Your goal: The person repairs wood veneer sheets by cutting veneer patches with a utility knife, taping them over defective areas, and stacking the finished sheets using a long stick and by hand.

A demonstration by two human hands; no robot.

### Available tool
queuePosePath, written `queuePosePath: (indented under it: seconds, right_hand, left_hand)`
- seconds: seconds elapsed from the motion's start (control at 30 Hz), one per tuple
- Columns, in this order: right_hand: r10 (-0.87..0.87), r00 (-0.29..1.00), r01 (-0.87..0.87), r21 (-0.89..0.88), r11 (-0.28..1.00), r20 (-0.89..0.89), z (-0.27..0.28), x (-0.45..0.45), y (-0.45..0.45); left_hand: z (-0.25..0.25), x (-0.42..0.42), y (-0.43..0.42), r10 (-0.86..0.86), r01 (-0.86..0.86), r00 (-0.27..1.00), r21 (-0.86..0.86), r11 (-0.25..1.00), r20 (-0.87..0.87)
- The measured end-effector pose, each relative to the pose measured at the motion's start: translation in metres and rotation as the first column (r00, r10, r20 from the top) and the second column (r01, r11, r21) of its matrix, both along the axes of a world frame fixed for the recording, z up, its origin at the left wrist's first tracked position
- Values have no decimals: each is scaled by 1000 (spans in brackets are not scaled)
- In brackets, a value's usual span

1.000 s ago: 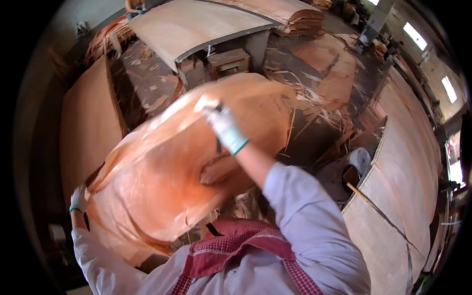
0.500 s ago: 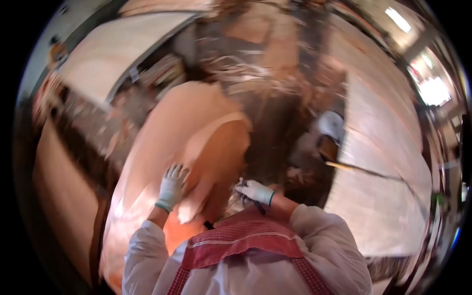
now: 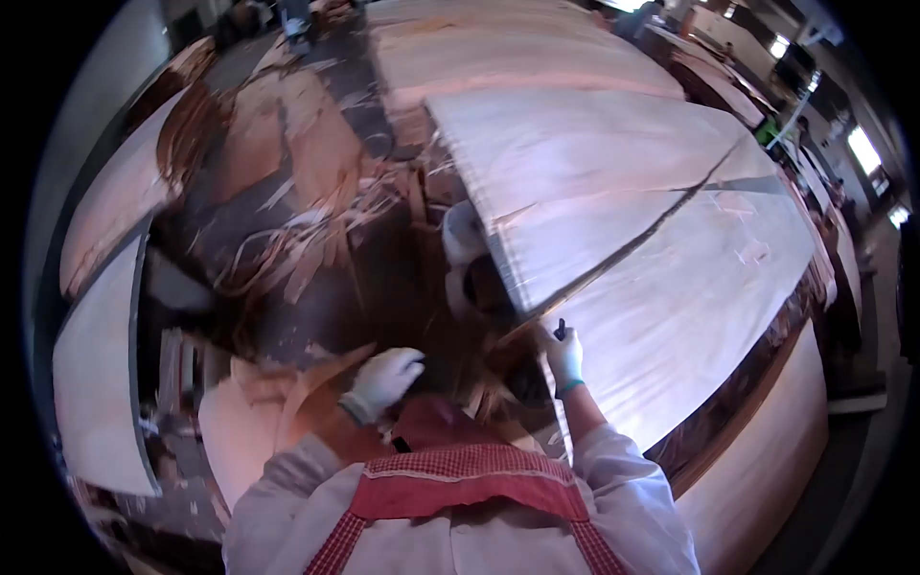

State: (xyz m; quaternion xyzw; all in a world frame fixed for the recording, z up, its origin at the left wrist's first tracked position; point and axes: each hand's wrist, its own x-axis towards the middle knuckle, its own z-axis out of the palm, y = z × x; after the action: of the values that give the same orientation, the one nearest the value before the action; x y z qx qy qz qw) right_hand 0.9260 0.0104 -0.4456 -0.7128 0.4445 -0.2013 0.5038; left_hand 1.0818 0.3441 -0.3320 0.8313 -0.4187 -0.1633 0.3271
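Note:
My left hand [image 3: 386, 379], in a white glove with a green cuff, is over the dark floor in front of my apron, its fingers loosely bent and apart with nothing visible in them. Beside it, at the lower left, lies a pale orange thin wood sheet [image 3: 235, 431]. Gloved too, my right hand [image 3: 565, 358] is closed around a small dark tool [image 3: 561, 330] whose end sticks up. It is at the near left edge of a large stack of pale sheets [image 3: 652, 316]. A long thin stick [image 3: 632, 247] slants across that stack, its near end close to my right hand.
Torn wood strips [image 3: 307, 235] litter the floor ahead. A white rounded object [image 3: 464, 233] stands beside the pale stack. Another sheet-covered surface [image 3: 96, 369] is at the left, more stacked sheets [image 3: 120, 211] behind it. A brown-edged stack [image 3: 757, 460] is at the lower right.
The view has swung right, bringing the pale stack to the centre. My left hand has come off the orange sheet; my right hand, still with the dark tool, has moved to the pale stack's edge.

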Motion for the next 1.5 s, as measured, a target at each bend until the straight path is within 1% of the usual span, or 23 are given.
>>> queuePosePath:
  seconds: [0.03, 0.07, 0.13, 0.2, 0.27, 0.3, 0.37, 0.4, 0.47, 0.53, 0.7, 0.8, 0.93, 1.03, 1.13, 1.17, 1.2, 1.27, 1.3, 1.33, 1.4, 1.43, 1.5]
  right_hand:
    - [-71, 992, 62, -94, 994, -101, 45, 15, 3]
    - [-95, 954, 37, -201, 979, -284, 22, 30, -21]
    - [-127, 946, 70, -197, 978, -298, 18, 49, -30]
    - [-172, 879, 107, -168, 980, -445, 31, 60, -31]
    - [-331, 842, 316, -108, 943, -427, 26, 58, -41]
    - [-414, 842, 414, -77, 907, -346, 26, 44, -46]
    - [-555, 816, 562, -1, 827, -162, 30, 19, -57]
    - [-611, 789, 614, 46, 788, -67, 33, 11, -63]
    - [-687, 717, 681, 88, 727, 120, 37, -13, -74]
    - [-724, 689, 723, -58, 689, -12, 61, -25, -63]
    - [-806, 577, 766, -256, 590, -131, 57, -35, -2]
    - [-832, 500, 773, -310, 554, -240, 57, -28, 26]
    - [-838, 460, 796, -282, 535, -293, 49, -19, 37]
    - [-833, 468, 816, -219, 536, -293, 39, -11, 36]
    - [-661, 663, 611, -256, 749, -351, 32, -16, 35]
    - [-476, 763, 431, -204, 879, -438, 43, -24, 28]
    - [-476, 781, 453, -157, 877, -405, 51, -28, 16]
    - [-475, 813, 485, -60, 873, -338, 73, -34, -16]
    - [-559, 825, 565, 177, 806, -87, 104, -35, -31]
    - [-654, 743, 551, 423, 719, 142, 139, -36, -40]
    - [-612, 769, 506, 410, 759, 185, 169, -46, -55]
    - [-568, 772, 514, 246, 822, 283, 146, -56, -63]
    - [-595, 738, 584, 140, 800, 318, 110, -98, -67]
  left_hand:
    - [0, 6, -43, -86, 86, 996, 3, 996, -9]
    - [0, 11, -81, -218, 218, 976, 0, 976, -1]
    - [-6, 20, -152, -364, 364, 931, 16, 931, -15]
    - [-30, 40, -210, -435, 437, 899, -110, 893, 44]
    - [-54, 75, -253, -390, 409, 911, -164, 898, 137]
    - [-40, 90, -271, -363, 364, 928, 7, 932, 81]
    - [-61, 132, -298, -267, 292, 944, -117, 949, 195]
    - [-68, 156, -313, -242, 247, 951, 2, 969, 194]
    - [-76, 189, -338, -201, 203, 944, 20, 979, 260]
    - [-81, 207, -360, -205, 214, 914, 14, 977, 350]
    - [-118, 207, -386, -207, 201, 764, 81, 976, 611]
    - [-109, 202, -388, -266, 213, 802, 160, 964, 534]
    - [-103, 198, -390, -174, 109, 881, 168, 980, 439]
    - [-93, 191, -387, -148, 165, 892, -2, 986, 427]
    - [-41, 155, -383, -235, 288, 936, -186, 939, 263]
    - [-26, 136, -384, -310, 356, 928, -244, 902, 207]
    - [-11, 112, -381, -385, 414, 910, -305, 858, 154]
    - [24, 52, -370, -559, 577, 816, -236, 782, 145]
    - [37, 21, -366, -634, 646, 763, -193, 739, 125]
    - [45, -9, -360, -703, 709, 704, -153, 688, 99]
    - [28, -55, -348, -822, 840, 541, -79, 536, 177]
    - [34, -73, -340, -864, 866, 497, 14, 500, 81]
    - [48, -79, -306, -780, 793, 607, -163, 586, 152]
